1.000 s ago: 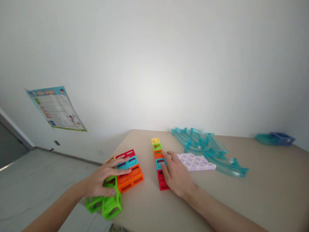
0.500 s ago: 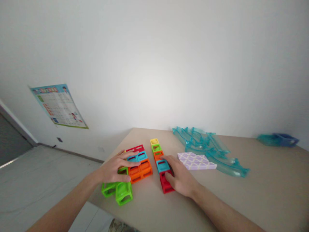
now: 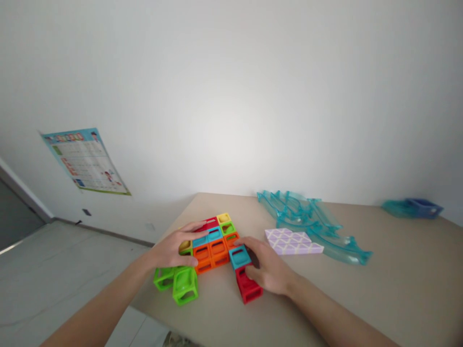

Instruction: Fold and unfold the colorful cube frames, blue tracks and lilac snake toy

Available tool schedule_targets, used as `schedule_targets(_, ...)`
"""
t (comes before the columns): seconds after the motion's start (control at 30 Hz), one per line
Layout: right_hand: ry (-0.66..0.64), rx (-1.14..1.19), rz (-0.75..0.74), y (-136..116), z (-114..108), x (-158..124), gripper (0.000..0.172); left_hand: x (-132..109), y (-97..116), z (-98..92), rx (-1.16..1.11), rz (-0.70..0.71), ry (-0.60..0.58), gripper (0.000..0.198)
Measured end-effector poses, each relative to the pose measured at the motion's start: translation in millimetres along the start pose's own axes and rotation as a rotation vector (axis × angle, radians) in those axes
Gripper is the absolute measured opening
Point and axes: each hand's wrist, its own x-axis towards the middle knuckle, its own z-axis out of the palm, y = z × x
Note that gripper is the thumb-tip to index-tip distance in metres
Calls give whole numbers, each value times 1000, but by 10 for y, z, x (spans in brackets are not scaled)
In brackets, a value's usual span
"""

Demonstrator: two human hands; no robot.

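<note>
Hollow plastic cube blocks in several colours lie joined in a flat group on the table. My left hand [image 3: 175, 248] lies over the group's left side, thumb at the orange blocks [image 3: 211, 255] and fingers across the light blue blocks [image 3: 214, 234], bracing it. My right hand [image 3: 269, 267] grips a row of blocks from the right, its fingers near the orange and light blue block [image 3: 240, 257] and its thumb on the red block [image 3: 249, 285]. The row's far part touches the group; its near end sticks out. Two green blocks [image 3: 185, 284] project at the near left.
Right of my right hand lie purple-and-white patterned pieces [image 3: 292, 242]. Translucent teal track pieces [image 3: 318, 229] spread behind them, and a dark blue bin-like piece [image 3: 424, 208] stands at the far right. The table's left edge runs close beside the blocks.
My right hand has slid the row of blocks left, closing the gap to the group. The row now touches the group's right side. My left hand has stayed on the group.
</note>
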Motion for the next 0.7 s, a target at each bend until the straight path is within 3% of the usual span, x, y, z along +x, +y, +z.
schedule_targets(0.13, 24, -44, 19, -15, 11, 19, 52, 33, -9, 10, -44, -32, 63, 59)
schedule_targets(0.3, 71, -107, 32, -49, 7, 79, 47, 51, -61, 42, -131, -85, 257, 47)
schedule_targets(0.47, 264, -408, -156, -315, 146, 34, 36, 126, 34, 47, -4, -137, 208, 47)
schedule_targets(0.6, 127, -473, -351, -611, 487, -77, 18, 201, 177, -1, 98, -264, 142, 51)
schedule_targets(0.7, 76, -485, -415, -679, 688, -127, 17, 224, 293, -56, 258, -410, 75, 57)
